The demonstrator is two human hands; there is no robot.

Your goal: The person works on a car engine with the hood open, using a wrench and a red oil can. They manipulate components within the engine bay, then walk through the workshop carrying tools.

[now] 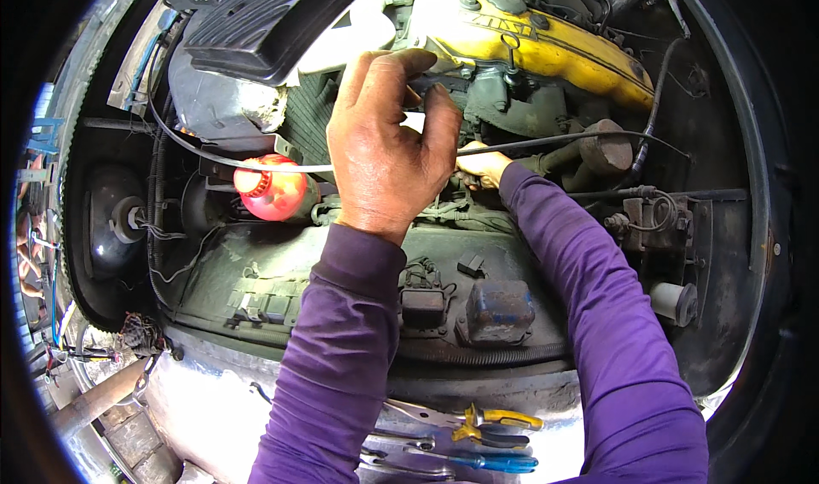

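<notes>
My left hand (pixel 388 147) is raised over the middle of the engine bay, fingers loosely curled and apart, with nothing visible in them. A long thin line (pixel 303 167) runs across behind it. Lower and to the right, my right hand (pixel 485 165) reaches in among the engine parts beside that line, fingers curled on something I cannot make out, its fingertips hidden. Behind both hands lies a yellow engine cover (pixel 576 44). A round, translucent red reservoir (pixel 271 192) sits to the left of my left hand.
A black ribbed part (pixel 256 23) is at the top left. Below the hands are a dark panel with small boxes (pixel 499 309) and a pale metal ledge (pixel 213 407) holding pliers (pixel 503 417) and other tools (pixel 503 464). The bay's side walls (pixel 742 228) curve along both edges.
</notes>
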